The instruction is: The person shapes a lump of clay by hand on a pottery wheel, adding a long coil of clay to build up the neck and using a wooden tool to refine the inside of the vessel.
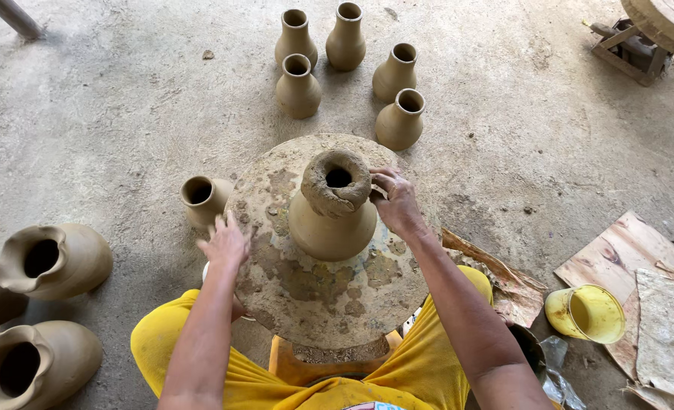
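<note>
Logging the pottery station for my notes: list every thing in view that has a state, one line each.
Pot on the wheel: upright, rough clay coil added at its neck, unfinished.
Wheel disc: clay-smeared, bearing the pot.
Right hand: pressed against the coil.
Left hand: resting on the wheel's edge.
Five small vases: upright on the floor, open-mouthed.
Sixth vase: upright beside the wheel.
Large pots: lying tilted at left.
Yellow cup: tipped on its side.

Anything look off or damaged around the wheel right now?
The pot on the wheel has a rough, lumpy, uneven neck, unlike the smooth vases on the floor. The large jars at left show bent, lopsided rims. Nothing spilled.
</note>
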